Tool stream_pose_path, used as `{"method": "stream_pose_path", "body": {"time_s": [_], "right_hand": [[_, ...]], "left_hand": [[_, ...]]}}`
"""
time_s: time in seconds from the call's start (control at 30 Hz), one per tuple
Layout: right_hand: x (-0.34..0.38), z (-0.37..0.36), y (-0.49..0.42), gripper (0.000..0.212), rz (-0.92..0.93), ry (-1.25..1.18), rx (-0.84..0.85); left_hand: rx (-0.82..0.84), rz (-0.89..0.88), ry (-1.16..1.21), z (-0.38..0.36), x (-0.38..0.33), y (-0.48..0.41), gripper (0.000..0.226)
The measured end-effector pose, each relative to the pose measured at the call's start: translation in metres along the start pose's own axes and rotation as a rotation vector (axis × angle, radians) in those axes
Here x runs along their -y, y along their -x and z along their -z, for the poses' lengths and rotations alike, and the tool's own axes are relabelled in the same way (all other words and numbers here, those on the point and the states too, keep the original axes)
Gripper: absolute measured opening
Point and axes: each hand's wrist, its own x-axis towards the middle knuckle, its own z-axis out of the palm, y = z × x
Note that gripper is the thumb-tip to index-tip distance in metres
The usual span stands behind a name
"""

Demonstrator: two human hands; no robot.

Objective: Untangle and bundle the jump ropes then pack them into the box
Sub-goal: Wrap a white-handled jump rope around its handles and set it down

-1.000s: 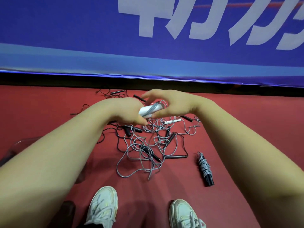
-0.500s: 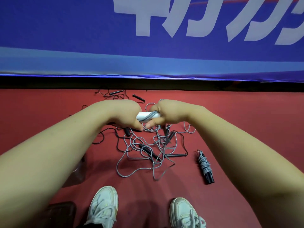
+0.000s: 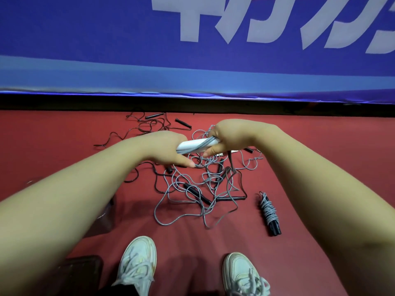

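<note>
Left grip and right grip both clench the handles, cord trailing into the tangle at 6 o'clock; pulling hard may cinch knots there.

No readable text
White characters stood on the blue banner, tops cut off, none legible from here.
</note>
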Motion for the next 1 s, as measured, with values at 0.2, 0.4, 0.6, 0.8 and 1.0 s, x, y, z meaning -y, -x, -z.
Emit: {"method": "stream_pose_path", "body": {"time_s": [0.2,0.4,0.6,0.8,1.0], "right_hand": [[-0.004,-0.004,0.0,0.036,-0.021,-0.009,0.03],[-0.018,0.004,0.014,0.011,0.09,-0.533,-0.165],[-0.028,0.007,0.02,0.023,0.077,-0.435,-0.349],[-0.015,0.02,0.014,0.033,0.055,-0.349,-0.636],[-0.006,0.028,0.022,0.034,0.093,-0.342,-0.526]], "left_hand": [[-0.149,-0.06,-0.034,-0.016,-0.003,0.001,0.033],[-0.113,-0.042,0.199,-0.008,0.007,0.006,0.03],[-0.052,-0.029,0.546,-0.004,0.01,0.018,0.021],[0.121,-0.001,0.717,0.019,0.009,0.029,0.022],[0.173,0.064,0.655,0.025,0.012,0.033,0.025]]}}
